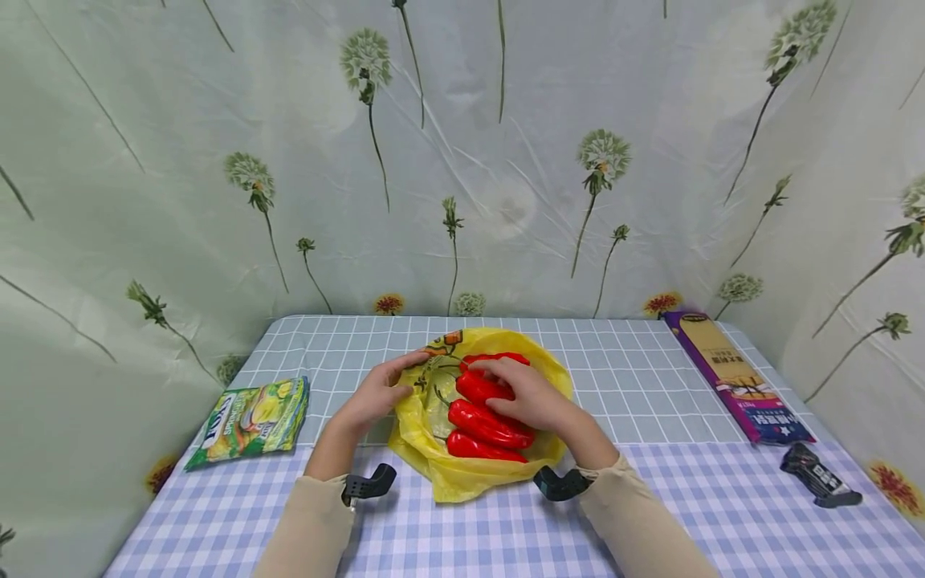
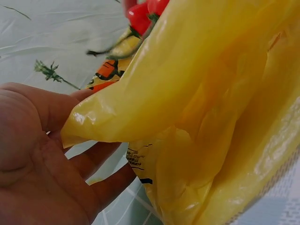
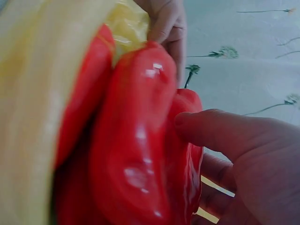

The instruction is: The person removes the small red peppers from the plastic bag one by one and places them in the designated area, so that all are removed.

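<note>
A yellow plastic bag (image 1: pixel 412 437) lies wide with its mouth open, and several glossy red peppers (image 1: pixel 491 424) with thin green stems rest in it. At the bag's left rim, my left hand (image 1: pixel 376 393) holds the thin plastic between thumb and fingers; the left wrist view shows a fold of the bag (image 2: pixel 103 117) lying across that hand's fingers. My right hand (image 1: pixel 531 393) reaches over the bag's right side and grips one red pepper (image 3: pixel 176 150), thumb on its near side, fingers partly hidden behind it. Other peppers lie close beside it.
A green and yellow snack packet (image 1: pixel 253 421) lies on the left of the checked tablecloth (image 1: pixel 462 538). Toward the right edge are a long purple and gold package (image 1: pixel 737 377) and a small black item with a white label (image 1: pixel 820 476). A flower-printed curtain (image 1: pixel 506 160) hangs behind.
</note>
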Demonstrator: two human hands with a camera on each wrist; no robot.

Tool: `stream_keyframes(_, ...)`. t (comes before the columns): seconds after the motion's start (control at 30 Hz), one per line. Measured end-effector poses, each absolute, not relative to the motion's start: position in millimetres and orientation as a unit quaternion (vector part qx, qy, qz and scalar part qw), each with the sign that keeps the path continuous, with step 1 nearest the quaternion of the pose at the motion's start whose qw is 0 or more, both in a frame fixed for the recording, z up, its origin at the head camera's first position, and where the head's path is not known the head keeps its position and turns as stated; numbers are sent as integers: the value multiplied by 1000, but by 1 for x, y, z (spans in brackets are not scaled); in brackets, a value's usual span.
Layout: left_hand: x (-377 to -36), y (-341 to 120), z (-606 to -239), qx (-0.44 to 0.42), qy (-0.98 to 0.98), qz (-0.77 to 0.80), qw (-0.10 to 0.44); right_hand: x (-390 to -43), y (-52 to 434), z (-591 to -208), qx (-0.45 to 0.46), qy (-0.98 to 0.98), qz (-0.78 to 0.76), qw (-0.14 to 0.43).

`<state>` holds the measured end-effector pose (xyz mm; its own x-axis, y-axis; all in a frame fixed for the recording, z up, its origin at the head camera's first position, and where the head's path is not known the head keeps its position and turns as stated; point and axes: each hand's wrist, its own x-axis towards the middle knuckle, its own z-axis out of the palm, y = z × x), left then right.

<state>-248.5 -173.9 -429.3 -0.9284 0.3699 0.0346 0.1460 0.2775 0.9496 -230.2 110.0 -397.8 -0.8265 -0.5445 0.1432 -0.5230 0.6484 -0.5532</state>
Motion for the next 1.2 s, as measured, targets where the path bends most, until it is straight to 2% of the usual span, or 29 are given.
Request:
stream_keyframes(0.43,-247,-170,-430,145,781,597,111,-232,133,-382,-245,893,-377,-17)
stream_keyframes(0.8,-248,-170,-430,140,772,608,124,-241,159,-381,-202,891,-398,-86)
stream_keyframes(1.2,-248,-171,-431,143,773,606,122,-251,189,-386,-95,893,-432,-87)
